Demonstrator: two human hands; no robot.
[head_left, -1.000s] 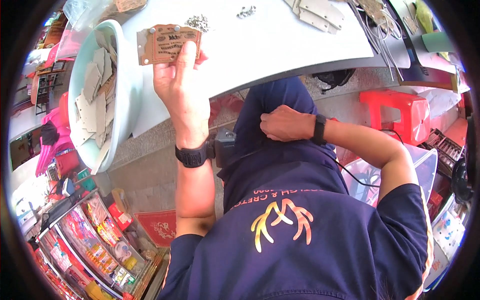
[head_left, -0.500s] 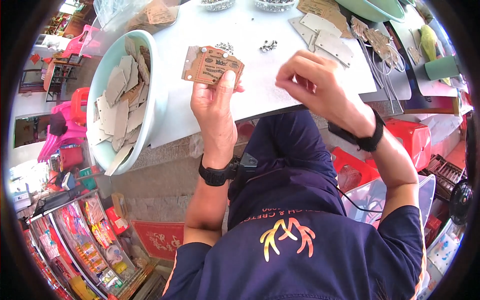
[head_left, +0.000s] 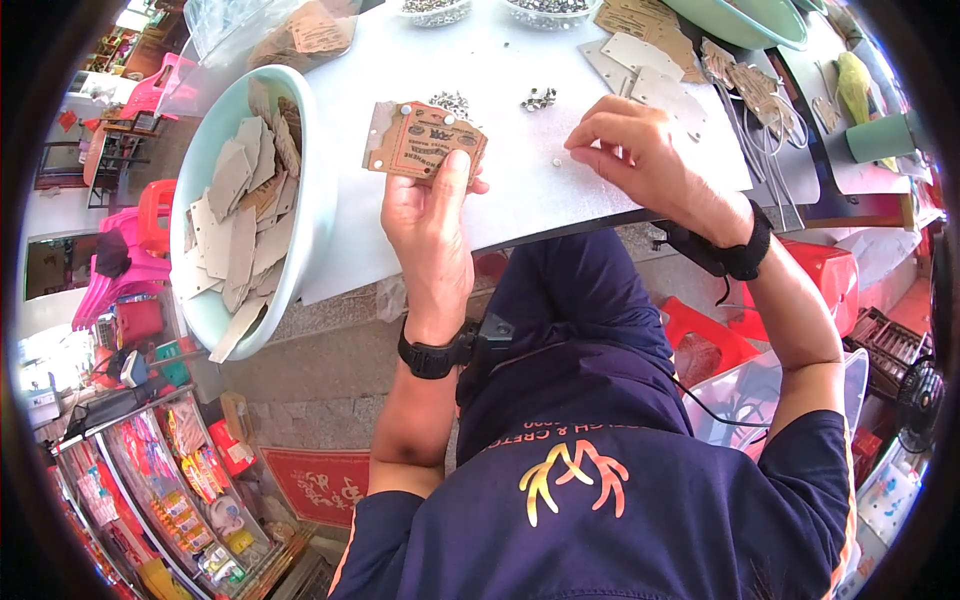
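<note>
My left hand (head_left: 432, 225) is closed on a brown printed cardboard card (head_left: 408, 145), thumb pressed on its face near the lower right. Small round metal pieces show on the card near its edges, and a greyish strip sticks out at its left end. My right hand (head_left: 640, 150) hovers over the white table to the right, fingers bent, thumb and forefinger slightly apart with nothing visible between them. Just left of its fingertips is one small round silver piece (head_left: 557, 161). Beyond the hands lie two little piles of metal pieces, one behind the card (head_left: 450, 102) and one farther right (head_left: 538, 98).
A pale green basin (head_left: 312, 190) full of grey and brown cards stands at the left. Stacked cards (head_left: 655, 80) lie at the back right. Two clear tubs (head_left: 548, 14) of metal pieces stand at the far edge. Grey cords (head_left: 765, 130) hang at the right.
My right hand has shifted slightly right, and its thumb and forefinger look more apart. The single silver piece now shows beside its fingertips. My left hand still holds the card, tilted slightly differently.
</note>
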